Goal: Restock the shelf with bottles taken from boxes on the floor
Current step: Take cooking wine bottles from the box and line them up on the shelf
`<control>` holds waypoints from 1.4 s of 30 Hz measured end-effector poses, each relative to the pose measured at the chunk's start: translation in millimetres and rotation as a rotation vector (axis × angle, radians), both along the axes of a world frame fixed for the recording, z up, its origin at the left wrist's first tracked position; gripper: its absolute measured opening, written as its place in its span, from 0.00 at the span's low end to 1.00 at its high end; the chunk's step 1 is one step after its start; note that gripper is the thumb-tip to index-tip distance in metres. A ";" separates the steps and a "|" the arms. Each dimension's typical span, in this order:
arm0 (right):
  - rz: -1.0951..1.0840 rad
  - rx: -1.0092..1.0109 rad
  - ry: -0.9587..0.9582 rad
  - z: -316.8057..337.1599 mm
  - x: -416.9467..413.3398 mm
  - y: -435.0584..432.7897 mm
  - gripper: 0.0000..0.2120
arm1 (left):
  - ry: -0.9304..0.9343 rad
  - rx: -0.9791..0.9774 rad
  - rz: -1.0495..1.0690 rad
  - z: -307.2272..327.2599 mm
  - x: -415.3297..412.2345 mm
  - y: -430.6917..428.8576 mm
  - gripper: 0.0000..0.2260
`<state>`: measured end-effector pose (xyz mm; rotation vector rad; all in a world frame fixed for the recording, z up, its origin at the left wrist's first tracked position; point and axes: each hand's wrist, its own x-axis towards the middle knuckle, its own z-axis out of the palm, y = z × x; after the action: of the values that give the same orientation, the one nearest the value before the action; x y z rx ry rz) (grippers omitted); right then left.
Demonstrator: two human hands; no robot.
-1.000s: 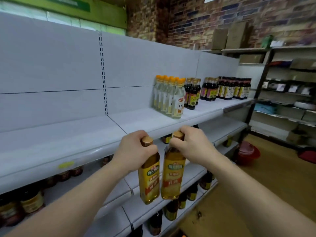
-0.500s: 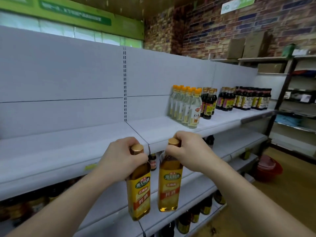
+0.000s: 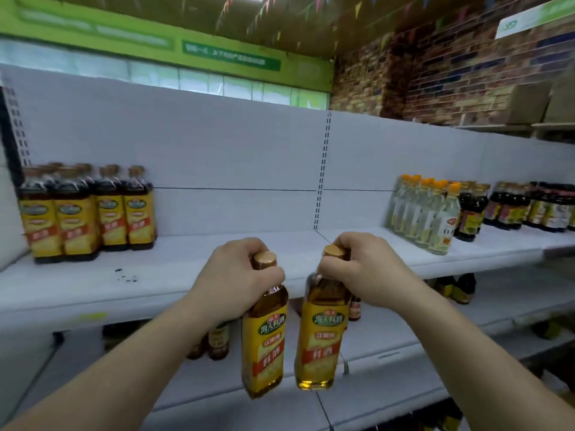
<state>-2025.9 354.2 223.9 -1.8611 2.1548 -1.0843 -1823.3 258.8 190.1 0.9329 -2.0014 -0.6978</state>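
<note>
Each of my hands holds one amber bottle with a yellow label and a gold cap, hanging upright by its neck. My left hand [image 3: 236, 275] grips the neck of the left bottle [image 3: 264, 343]. My right hand [image 3: 361, 269] grips the neck of the right bottle [image 3: 320, 340]. Both bottles hang side by side in front of the white top shelf [image 3: 193, 272], below its front edge. Several matching yellow-labelled bottles [image 3: 90, 213] stand at the shelf's left end.
Clear bottles with orange caps [image 3: 423, 213] and dark sauce bottles [image 3: 529, 206] stand on the shelf's right part. Lower shelves [image 3: 404, 337] hold a few small dark bottles. A brick wall [image 3: 466, 73] with cardboard boxes rises at the right.
My view has swung left and up, bringing the yellow-labelled bottles at the shelf's left end into sight. Both hands keep gripping their bottles, which now sit closer to the shelf edge.
</note>
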 end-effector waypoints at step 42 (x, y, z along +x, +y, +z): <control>0.503 -0.050 0.059 63.6 257.0 -223.7 0.10 | 0.015 -0.099 0.283 65.1 285.6 -121.0 0.05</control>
<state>-1768.9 130.5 287.6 -2.3008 1.5522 -0.9817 -1537.7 137.8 255.2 1.1186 -1.8253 -0.4428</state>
